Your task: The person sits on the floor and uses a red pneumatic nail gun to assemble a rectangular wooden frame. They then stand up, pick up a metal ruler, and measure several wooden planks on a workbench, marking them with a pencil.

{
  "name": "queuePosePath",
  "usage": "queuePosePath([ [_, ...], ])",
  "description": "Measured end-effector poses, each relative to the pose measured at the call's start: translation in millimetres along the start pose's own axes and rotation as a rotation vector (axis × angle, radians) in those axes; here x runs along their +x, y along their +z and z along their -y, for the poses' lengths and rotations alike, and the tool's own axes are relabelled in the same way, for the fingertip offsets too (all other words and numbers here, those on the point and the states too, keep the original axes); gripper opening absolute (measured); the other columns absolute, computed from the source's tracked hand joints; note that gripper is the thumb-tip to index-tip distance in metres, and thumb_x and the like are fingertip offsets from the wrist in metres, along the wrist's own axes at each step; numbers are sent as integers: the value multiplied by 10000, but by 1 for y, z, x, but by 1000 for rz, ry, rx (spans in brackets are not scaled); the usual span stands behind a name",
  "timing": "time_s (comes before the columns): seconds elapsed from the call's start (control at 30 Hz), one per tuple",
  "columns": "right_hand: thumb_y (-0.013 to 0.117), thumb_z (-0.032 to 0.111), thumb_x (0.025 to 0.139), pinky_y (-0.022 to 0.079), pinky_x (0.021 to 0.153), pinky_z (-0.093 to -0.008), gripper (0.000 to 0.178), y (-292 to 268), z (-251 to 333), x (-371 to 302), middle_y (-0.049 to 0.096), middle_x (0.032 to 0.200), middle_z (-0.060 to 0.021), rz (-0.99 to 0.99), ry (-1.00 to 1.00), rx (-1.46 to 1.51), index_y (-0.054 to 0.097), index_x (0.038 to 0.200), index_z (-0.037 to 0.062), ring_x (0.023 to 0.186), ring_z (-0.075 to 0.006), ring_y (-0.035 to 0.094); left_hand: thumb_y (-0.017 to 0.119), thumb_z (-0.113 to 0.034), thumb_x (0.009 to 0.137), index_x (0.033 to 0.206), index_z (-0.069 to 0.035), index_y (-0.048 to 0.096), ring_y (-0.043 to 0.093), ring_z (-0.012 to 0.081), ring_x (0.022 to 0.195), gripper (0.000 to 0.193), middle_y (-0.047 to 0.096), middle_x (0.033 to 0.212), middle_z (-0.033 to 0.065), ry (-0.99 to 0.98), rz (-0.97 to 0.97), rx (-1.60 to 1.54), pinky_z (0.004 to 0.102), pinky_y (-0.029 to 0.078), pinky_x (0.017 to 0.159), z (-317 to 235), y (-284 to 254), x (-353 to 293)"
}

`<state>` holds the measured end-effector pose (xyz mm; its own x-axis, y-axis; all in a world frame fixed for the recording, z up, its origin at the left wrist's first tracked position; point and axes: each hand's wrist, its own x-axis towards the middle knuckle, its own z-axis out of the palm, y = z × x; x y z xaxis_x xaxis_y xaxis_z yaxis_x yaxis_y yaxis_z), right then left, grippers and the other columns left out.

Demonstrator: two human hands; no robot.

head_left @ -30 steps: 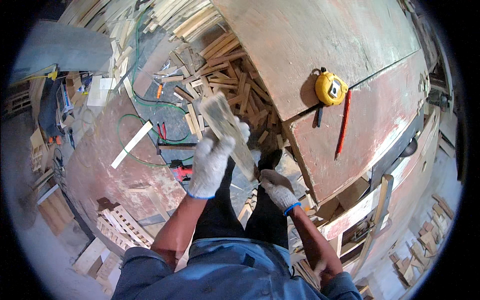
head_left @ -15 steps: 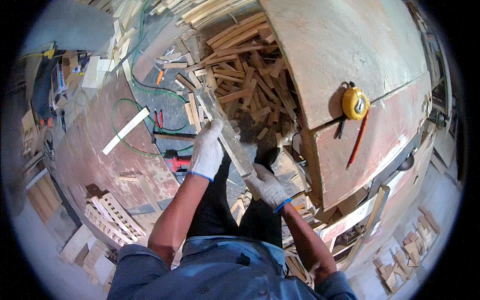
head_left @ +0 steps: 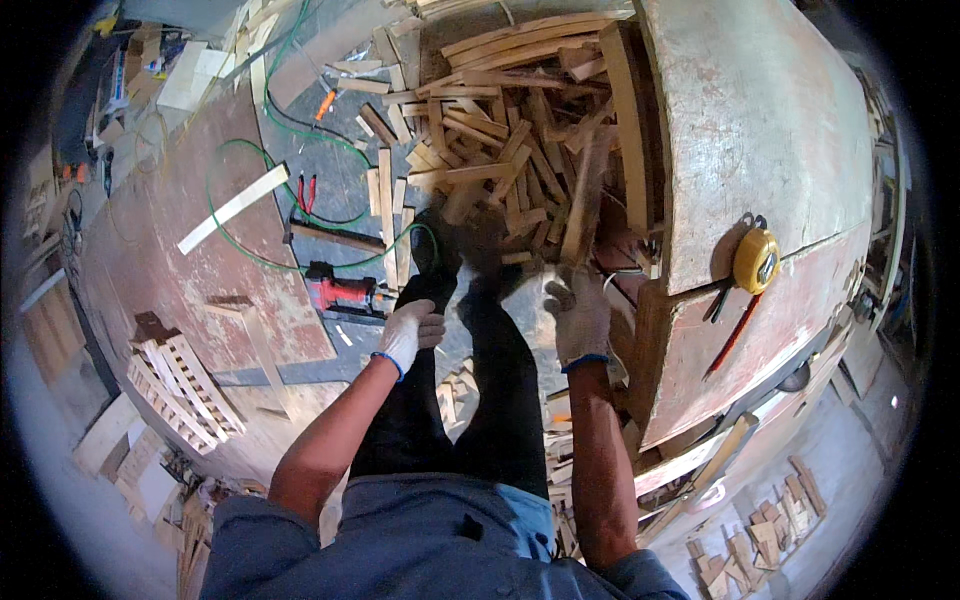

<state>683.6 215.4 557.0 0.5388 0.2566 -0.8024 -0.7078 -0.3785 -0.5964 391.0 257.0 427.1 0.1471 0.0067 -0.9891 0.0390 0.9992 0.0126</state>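
My right hand, in a white knit glove with a blue cuff, is at the near end of a wooden board. It appears to grip that end; the board is smeared by motion and points away over the pile of wood offcuts. My left hand, gloved the same way, hangs before my left thigh with its fingers curled in and nothing seen in them. Just left of it, a red and black power drill lies on the floor.
At the right stands a worn wooden worktop with a yellow tape measure and a red pencil. Left on the floor are red-handled pliers, a green hose, a pale wood strip and slatted wooden pieces.
My left hand has let go of the board and dropped back toward my thigh. My right hand has moved right and forward with the board, which now points over the pile.
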Motion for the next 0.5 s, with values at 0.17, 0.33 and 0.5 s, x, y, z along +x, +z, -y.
queuePosePath([
  [0.17, 642, 313, 1027, 552, 712, -361, 409, -61, -62, -6, 690, 1108, -135, 80, 306, -70, 590, 1310, 23, 884, -220, 672, 618, -306, 1002, 1077, -80, 622, 708, 276, 768, 238, 698, 991, 154, -115, -75, -39, 426, 614, 671, 62, -5, 13],
  [0.33, 626, 226, 1013, 553, 687, -327, 362, -67, -105, -38, 703, 1014, -104, 390, 400, -495, 605, 1288, -8, 812, -192, 676, 641, -275, 966, 1102, -80, 713, 724, 241, 833, 248, 727, 943, 164, 647, 57, 1013, 370, 563, 626, 192, -1, 32],
  [0.5, 629, 210, 1000, 546, 680, -309, 359, -78, -106, -40, 706, 989, -100, 377, 436, -456, 609, 1289, 0, 797, -184, 675, 607, -297, 1041, 1239, -1, 645, 737, 246, 781, 358, 740, 960, 138, -141, 112, -133, 339, 609, 666, 231, 75, -89],
])
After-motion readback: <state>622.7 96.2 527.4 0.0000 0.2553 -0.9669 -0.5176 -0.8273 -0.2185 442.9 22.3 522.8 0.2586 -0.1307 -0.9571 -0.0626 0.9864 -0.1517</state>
